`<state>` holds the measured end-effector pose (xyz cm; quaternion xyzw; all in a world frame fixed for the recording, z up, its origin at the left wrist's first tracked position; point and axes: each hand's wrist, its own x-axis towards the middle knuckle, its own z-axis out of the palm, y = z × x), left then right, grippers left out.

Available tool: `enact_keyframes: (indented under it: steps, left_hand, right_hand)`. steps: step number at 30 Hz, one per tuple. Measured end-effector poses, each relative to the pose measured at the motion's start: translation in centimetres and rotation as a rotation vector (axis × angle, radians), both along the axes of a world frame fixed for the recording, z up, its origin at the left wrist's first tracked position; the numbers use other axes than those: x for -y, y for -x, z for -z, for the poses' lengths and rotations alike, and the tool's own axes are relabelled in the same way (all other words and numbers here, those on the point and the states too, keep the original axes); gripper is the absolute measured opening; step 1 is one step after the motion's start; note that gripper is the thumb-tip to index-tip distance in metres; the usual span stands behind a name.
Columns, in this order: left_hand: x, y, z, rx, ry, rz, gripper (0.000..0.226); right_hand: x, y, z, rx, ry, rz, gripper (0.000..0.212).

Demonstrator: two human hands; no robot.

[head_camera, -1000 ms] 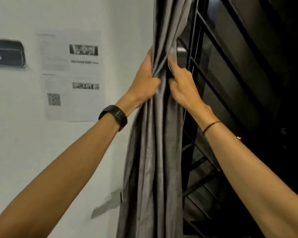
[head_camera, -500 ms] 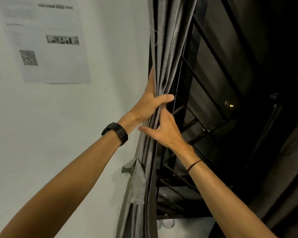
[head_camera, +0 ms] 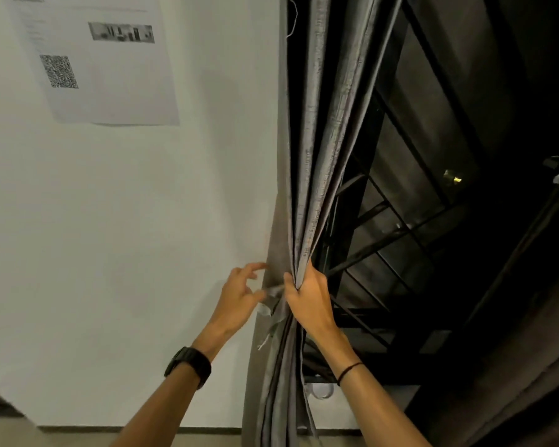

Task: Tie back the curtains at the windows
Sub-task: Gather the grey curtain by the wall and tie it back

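Note:
A grey curtain [head_camera: 320,140] hangs gathered in folds at the left edge of a dark window. My right hand [head_camera: 307,298] grips the bunched folds about halfway down. A pale grey tie-back strip [head_camera: 270,295] hangs from the wall just left of the curtain, its loose end dangling below. My left hand [head_camera: 239,298] is beside the curtain on the wall side, with thumb and fingers pinching the end of the tie-back strip. A black watch sits on my left wrist and a thin black band on my right wrist.
A white wall [head_camera: 126,237] fills the left, with a printed paper sheet [head_camera: 104,62] bearing a QR code taped high up. Black metal window bars [head_camera: 400,221] stand right of the curtain. Another dark curtain [head_camera: 530,366] hangs at the lower right.
Both hands have slid down the curtain from the upper folds to its middle. My left hand let go of the folds and took the tie-back strip. The view tilted downward.

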<state>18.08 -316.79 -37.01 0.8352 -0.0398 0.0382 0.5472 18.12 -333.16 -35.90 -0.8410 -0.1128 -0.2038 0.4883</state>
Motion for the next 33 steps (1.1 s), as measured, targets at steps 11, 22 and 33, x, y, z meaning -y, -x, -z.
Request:
enact_keyframes:
  steps: [11,22,33]
  left_hand:
    - [0.3,-1.4,2.0,0.319,-0.096,-0.284,0.026]
    - [6.2,0.4,1.1,0.143,0.360,0.209,0.084]
    - [7.7,-0.9,-1.2,0.065,0.391,-0.039,0.038]
  right_hand:
    - [2.3,0.7,4.2,-0.303,0.010,-0.033,0.030]
    - [0.2,4.5,4.5,-0.326,0.102,-0.048,0.043]
    - [9.6,-0.8,0.3,-0.378,-0.510,-0.128,0.036]
